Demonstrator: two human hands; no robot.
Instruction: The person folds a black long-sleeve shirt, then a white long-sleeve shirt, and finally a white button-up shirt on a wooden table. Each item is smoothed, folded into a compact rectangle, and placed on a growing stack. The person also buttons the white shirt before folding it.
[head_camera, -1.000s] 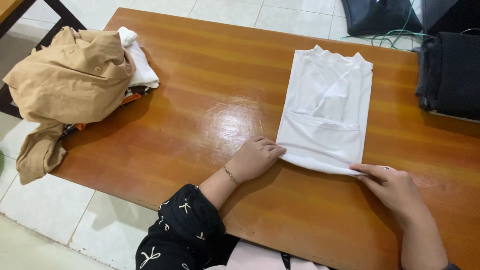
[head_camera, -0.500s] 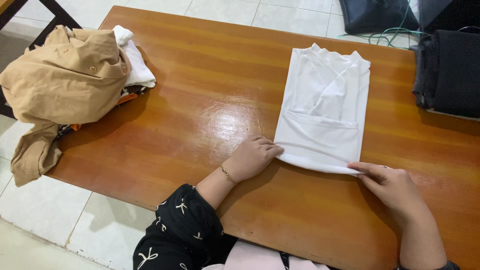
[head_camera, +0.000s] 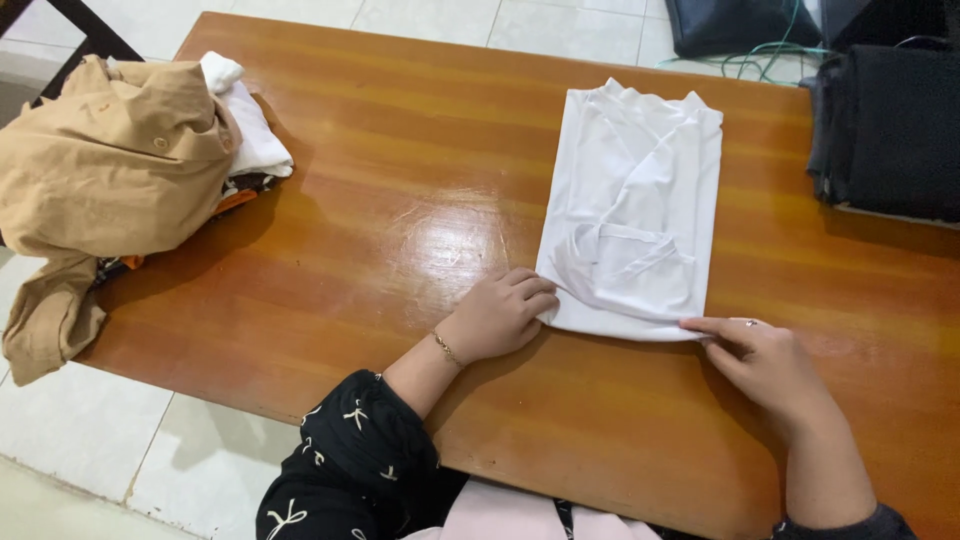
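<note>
- Left hand (head_camera: 495, 318): grip pinched shut on the white shirt (head_camera: 632, 205), corner at 7 o'clock.
- Right hand (head_camera: 765, 360): fingers pinch the corner at 5 o'clock.

One head-worn camera looks steeply down, close, onto the wooden table (head_camera: 400, 200).

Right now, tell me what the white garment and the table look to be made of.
White garment: seemingly a thin, soft knit fabric, matte; it drapes in fine creases where the left hand and right hand pinch its near edge. Table: wood or wood veneer, glossy varnish; grain streaks and a bright glare patch show.
</note>
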